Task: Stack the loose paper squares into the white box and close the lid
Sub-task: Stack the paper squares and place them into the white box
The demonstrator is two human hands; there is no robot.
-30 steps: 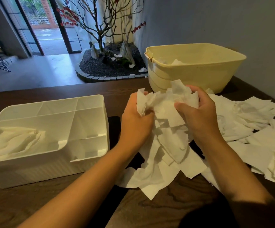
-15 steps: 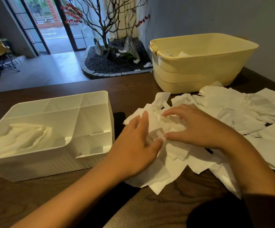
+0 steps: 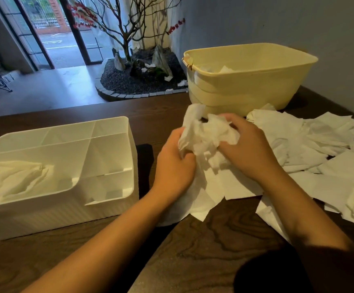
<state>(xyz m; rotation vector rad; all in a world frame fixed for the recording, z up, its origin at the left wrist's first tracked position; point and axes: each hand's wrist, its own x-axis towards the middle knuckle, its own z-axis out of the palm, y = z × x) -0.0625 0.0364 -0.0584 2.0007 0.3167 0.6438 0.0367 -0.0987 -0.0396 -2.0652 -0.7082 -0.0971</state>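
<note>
Gathering step: left hand [image 3: 175, 166] and right hand [image 3: 249, 149] both clutch a paper wad [image 3: 208, 136]; next it goes left into the white box [image 3: 108, 208].

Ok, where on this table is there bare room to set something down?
Bare wood shows along the near edge between the two forearms, and at the back between the white box and the yellow tub. The right side is crowded with loose paper squares.
</note>
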